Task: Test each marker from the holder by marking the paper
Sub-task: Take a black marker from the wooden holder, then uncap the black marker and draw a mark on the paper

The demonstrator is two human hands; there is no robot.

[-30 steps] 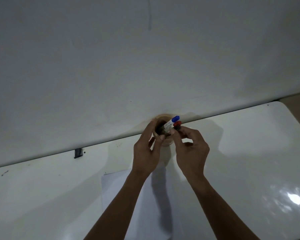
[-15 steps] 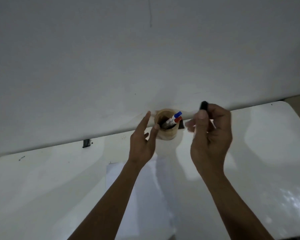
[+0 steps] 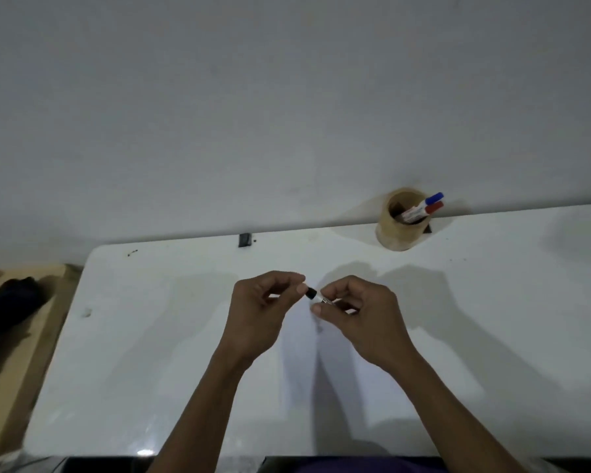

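Now both hands [image 3: 258,310] [image 3: 362,314] pinch one black marker [image 3: 316,297]; two markers [image 3: 423,208] fill holder [image 3: 398,233].

Black-capped marker [image 3: 315,296], pulled from the wooden holder [image 3: 402,224] a second ago, now sits between both hands low over the paper [image 3: 335,363]. Left hand [image 3: 258,314] has left the holder rim and pinches the black cap; right hand [image 3: 360,315] grips the barrel. View has swung left, putting the holder at upper right with only the blue marker [image 3: 430,200] and red marker [image 3: 428,209] in it.
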